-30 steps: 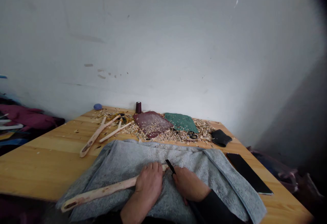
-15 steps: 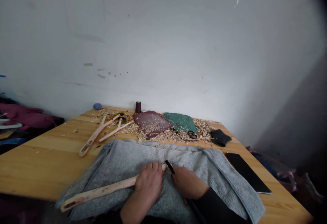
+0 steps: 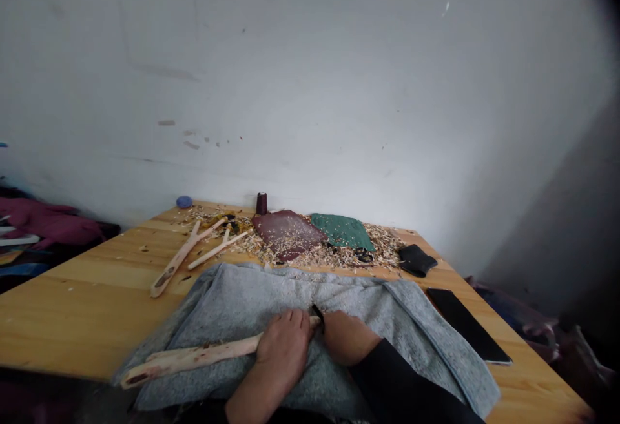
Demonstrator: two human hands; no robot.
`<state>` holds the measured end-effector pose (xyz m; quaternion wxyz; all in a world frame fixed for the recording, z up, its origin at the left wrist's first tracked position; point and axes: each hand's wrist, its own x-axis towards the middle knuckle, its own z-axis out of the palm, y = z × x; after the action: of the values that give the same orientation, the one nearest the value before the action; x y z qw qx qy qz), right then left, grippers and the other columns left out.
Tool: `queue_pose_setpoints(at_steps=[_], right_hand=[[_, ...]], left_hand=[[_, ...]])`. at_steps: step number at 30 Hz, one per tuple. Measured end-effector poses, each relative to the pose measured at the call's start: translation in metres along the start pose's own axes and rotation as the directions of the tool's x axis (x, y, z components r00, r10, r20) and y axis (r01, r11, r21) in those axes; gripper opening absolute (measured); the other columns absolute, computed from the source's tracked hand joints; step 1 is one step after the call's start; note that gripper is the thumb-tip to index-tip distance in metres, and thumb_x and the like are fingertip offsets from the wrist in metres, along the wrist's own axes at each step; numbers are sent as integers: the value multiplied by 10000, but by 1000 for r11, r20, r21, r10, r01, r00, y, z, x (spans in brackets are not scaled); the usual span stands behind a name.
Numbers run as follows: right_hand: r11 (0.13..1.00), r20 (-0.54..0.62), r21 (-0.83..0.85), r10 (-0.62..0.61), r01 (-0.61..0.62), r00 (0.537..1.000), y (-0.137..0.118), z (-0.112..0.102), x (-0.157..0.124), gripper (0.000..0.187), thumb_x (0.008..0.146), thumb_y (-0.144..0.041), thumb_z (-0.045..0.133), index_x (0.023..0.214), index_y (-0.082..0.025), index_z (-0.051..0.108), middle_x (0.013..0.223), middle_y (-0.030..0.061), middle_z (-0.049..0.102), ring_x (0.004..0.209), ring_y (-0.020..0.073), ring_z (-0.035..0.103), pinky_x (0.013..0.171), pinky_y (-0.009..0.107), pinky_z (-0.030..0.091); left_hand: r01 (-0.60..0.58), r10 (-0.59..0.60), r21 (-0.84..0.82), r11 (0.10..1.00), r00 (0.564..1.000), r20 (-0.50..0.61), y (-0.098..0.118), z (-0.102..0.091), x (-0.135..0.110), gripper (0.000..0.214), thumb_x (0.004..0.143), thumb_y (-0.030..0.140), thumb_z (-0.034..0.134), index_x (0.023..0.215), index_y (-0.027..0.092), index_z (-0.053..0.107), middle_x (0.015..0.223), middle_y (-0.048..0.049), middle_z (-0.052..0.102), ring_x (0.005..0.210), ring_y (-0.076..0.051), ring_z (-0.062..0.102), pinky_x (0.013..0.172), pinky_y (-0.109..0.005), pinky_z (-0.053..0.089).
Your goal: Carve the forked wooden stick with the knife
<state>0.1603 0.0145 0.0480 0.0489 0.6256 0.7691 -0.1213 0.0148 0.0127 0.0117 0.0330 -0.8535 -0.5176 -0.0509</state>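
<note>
My left hand [image 3: 283, 346] is closed around a long pale wooden stick [image 3: 194, 357], whose near end rests on the grey fleece cloth [image 3: 271, 288] over my lap. My right hand [image 3: 346, 337] grips a small black carving knife [image 3: 318, 312], mostly hidden by my fingers. The knife sits at the stick's upper tip, right beside my left hand. My two hands nearly touch. A dark sleeve covers my right forearm.
Two forked wooden pieces [image 3: 177, 259] lie on the pine table [image 3: 72, 288], near wood shavings [image 3: 378, 250], a shavings-covered leather pad [image 3: 285, 230] and a green cloth [image 3: 341, 230]. A black pouch [image 3: 416, 260] and a black tablet [image 3: 467, 324] lie right; a white wall stands behind.
My right hand has moved left and closer to the stick's tip, with the knife pressed in against it. The stick has shifted slightly, and my left hand stays nearly in place.
</note>
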Motion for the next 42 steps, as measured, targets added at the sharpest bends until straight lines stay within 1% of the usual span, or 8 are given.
queue_pose_setpoints(at_steps=[3,6,9,20,28,32,36,42], right_hand=[[1000,-13,24,7,-7,1000,9,2,-5,338,895,-164,354,1036,-147,660,1001,155,713,912,270,689,750,353,500],[999,-44,29,42,-40,998,14,4,-12,362,920,-196,305,1050,-133,636,999,173,706,914,276,686,755,353,494],[998,-52,36,59,-58,997,13,5,-18,351,920,-214,311,1046,-130,627,988,177,706,900,287,688,735,353,494],[1000,-45,13,-4,5,999,11,9,-13,356,900,-156,318,1040,-130,644,990,176,701,914,302,682,716,357,486],[997,-43,54,-50,52,998,15,6,-11,352,898,-163,331,1069,-135,637,1036,157,704,956,280,665,797,347,469],[996,-29,74,-54,56,998,15,2,-12,344,891,-172,343,1045,-133,649,1016,157,710,944,273,671,786,335,469],[996,-23,85,-36,38,999,15,0,-13,348,896,-196,336,1027,-133,653,998,164,711,920,276,678,758,341,473],[996,-17,80,-45,46,999,15,-1,-15,348,898,-205,332,1041,-156,645,1012,143,710,926,266,678,751,329,476]], left_hand=[[25,-25,-13,1000,1000,2,2,-2,1,254,934,161,407,1045,161,636,976,-87,664,935,-246,598,768,-359,433],[38,-38,-17,999,999,-12,3,-3,1,257,928,148,410,1051,162,636,978,-86,667,934,-250,603,778,-372,442],[50,-50,-18,999,999,-20,3,-3,0,261,923,140,410,1049,160,638,982,-89,668,936,-262,607,786,-392,452],[53,-53,-15,998,999,5,3,-7,1,241,928,176,435,1054,161,640,985,-90,671,942,-250,610,795,-374,450],[57,-57,-13,998,998,-13,3,-5,0,235,928,180,437,1028,162,648,968,-93,670,937,-245,612,798,-366,458],[54,-54,-16,998,999,7,4,-8,0,244,922,177,436,1044,151,645,978,-99,670,943,-260,609,802,-388,467],[55,-55,-29,998,998,-7,3,-3,1,255,917,162,422,1043,152,644,980,-104,664,937,-254,604,809,-388,465],[46,-46,-22,999,999,-25,1,4,2,243,919,166,425,1043,162,633,969,-94,655,932,-241,596,796,-367,446]])
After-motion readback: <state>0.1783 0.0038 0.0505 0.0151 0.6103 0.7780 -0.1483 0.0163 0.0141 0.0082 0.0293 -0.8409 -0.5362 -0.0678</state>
